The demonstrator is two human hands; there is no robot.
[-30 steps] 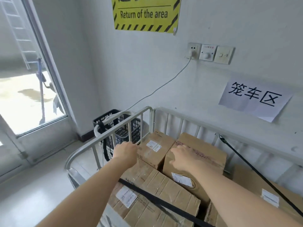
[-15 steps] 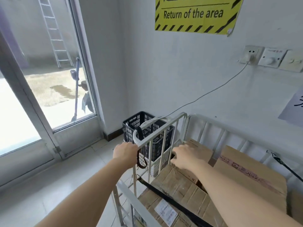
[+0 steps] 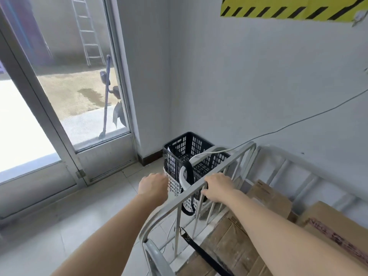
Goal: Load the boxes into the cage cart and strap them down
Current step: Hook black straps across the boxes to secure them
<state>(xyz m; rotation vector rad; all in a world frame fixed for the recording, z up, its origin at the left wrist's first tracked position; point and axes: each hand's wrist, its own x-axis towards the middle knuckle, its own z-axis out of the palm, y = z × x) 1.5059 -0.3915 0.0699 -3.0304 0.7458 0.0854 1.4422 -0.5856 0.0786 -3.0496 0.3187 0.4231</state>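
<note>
Head view: a pale wall [image 3: 249, 76] fills the frame from twelve to three o'clock, with the striped lower edge of a yellow sign [image 3: 288, 8] at one o'clock. A glass door [image 3: 65, 92] takes up the ten o'clock side; through it a ladder [image 3: 87, 30] leans outside, and a mop [image 3: 106, 92] stands against the pane. Light floor tiles [image 3: 59, 226] run across from eight to six o'clock. The cage cart [image 3: 235, 159] stands at four o'clock against the wall, its grey top rail slanting up toward the corner. Inside it the cardboard boxes [image 3: 235, 242] lie packed side by side, from five round to three o'clock. A black crate [image 3: 191, 148] sits in the corner just beyond the rail, near the centre. A black strap [image 3: 203, 253] is fastened by the cart's bars and runs down across the nearest box toward five o'clock. The right hand [image 3: 219, 188] is at the centre, fingers curled over the cart's top rail and clamped on it. The left hand [image 3: 153, 186] reaches outside the rail at its nine o'clock side, back upward; its fingers are hidden from where I stand, so I cannot tell whether they are apart or closed. A thin white cable [image 3: 298, 124] trails down the wall to the crate.
</note>
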